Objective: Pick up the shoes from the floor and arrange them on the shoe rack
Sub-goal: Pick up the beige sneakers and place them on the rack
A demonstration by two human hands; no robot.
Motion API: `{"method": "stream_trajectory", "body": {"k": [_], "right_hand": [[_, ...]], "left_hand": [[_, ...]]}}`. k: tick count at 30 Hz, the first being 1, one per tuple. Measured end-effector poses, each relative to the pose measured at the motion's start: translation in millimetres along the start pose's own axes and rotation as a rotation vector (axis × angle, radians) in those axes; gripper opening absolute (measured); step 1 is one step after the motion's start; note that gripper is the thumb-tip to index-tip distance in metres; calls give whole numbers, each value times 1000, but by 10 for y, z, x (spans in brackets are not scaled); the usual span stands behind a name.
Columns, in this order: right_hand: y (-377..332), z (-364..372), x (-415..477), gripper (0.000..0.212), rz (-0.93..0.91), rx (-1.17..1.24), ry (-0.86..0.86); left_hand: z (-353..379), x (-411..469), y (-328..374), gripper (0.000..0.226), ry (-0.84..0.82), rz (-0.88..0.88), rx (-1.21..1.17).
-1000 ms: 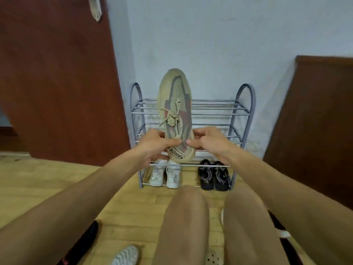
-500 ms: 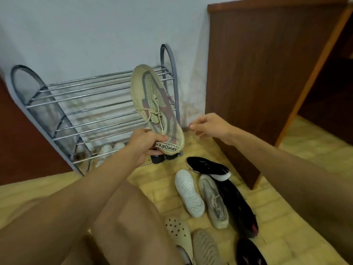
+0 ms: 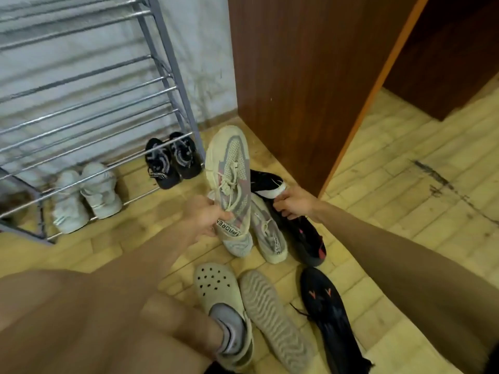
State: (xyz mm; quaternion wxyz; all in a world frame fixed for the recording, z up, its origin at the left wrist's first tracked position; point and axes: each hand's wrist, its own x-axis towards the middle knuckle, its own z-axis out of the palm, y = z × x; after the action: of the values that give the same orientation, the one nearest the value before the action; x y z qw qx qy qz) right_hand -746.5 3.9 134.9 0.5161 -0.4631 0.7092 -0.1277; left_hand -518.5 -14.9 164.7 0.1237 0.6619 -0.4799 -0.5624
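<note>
— What changed in the last second?

— The beige knit lace-up sneaker was held up in front of the grey metal-rod shoe rack by both hands. Now the left hand alone grips it at the heel collar, toe pointing up and away from the palm. The right hand has let go and dropped to the floor pile, just right of the held shoe.

— Is the right hand gripping anything?

— I can't tell. Its fingers are curled, right against the black trainer with a white sole and the black shoe with red patches. Which one it holds, if either, isn't clear.

— And the twin?

— The matching beige sneaker lies on the floor directly under the gripped one, between the two hands.

— So what does that mean for the task?

— The sneaker isn't shelved yet. The rack stands up and left of the left hand's grip. My guess is that the person wants a second shoe before placing the pair.
</note>
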Motion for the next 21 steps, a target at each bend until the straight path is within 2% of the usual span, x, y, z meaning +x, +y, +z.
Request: {"method": "stream_trajectory", "body": {"k": [3,7,9,11,13,14,15,18,21], "right_hand": [[274,215,211,14,97,-143,-36],[633,564,492,49,172,-282,-13],[747,723,561,47,247,-305,-11],[814,868,624,29,332,-276,-57],[900,1023,735,71,404,-129,-26],[885,1095,772,85,420,-60,14],[885,1165,818,90,427,-21,79],[885,1255,928,80,483,-25,214],[888,1241,910,77,478,-48,188]], "left_hand": [[-91,176,-174,22,1,-21,88],[-195,358,-331,20,-5,-37,98],[-211,417,-350,18,-2,-40,81],[-220,458,-356,18,-2,-45,44],[-227,484,-360,17,-6,-47,32],[-231,493,-368,17,-10,-50,28],[-234,500,-377,18,-12,-56,24],[-228,501,-419,30,-6,-84,39],[-207,463,-443,41,-21,-118,49]]}}
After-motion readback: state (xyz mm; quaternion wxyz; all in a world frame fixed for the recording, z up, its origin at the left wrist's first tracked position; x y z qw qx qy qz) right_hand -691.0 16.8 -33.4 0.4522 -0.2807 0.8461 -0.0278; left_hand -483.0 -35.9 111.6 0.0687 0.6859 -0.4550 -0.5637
